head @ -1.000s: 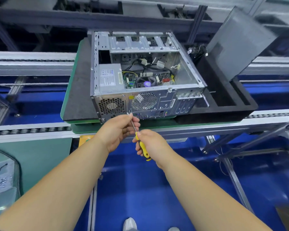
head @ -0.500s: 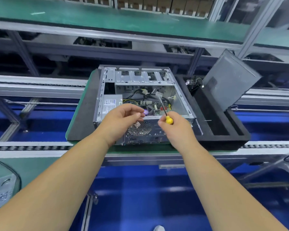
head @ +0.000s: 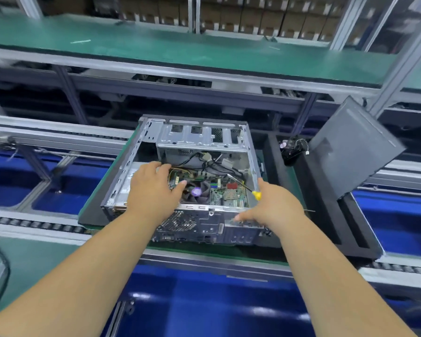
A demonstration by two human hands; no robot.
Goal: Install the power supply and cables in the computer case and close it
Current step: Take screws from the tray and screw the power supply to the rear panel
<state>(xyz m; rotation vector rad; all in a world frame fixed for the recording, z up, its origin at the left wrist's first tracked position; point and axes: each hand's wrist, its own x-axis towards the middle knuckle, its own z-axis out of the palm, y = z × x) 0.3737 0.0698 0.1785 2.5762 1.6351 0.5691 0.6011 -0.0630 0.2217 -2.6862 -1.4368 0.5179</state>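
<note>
- The computer case (head: 180, 171) lies on its side on a dark foam pad (head: 93, 210) on the table (head: 29, 259), its open face up and its rear panel toward the person.
- It looks like thin stamped steel, stiff but with raw edges. I'd judge it fairly heavy, and best taken by the frame rails at both sides, not by the perforated back.
- The left hand (head: 153, 188) reaches into the case with fingers spread and relaxed, over the power supply (head: 127, 188), a plain metal box at the left.
- The right hand (head: 270, 207) is at the case's right rear corner, holding a yellow-handled screwdriver (head: 247, 188) whose shaft points in over the board.
- Inside, the motherboard (head: 229, 195) and its black fan (head: 196, 192) look fragile. The cables (head: 209, 164) are soft, loose bundles, probably easy to pinch under a lid.
- The side panel (head: 353, 149), a flat grey sheet, leans upright well to the right, so the case is not yet closed.
- It would likely flex and slide if gripped by one edge.
</note>
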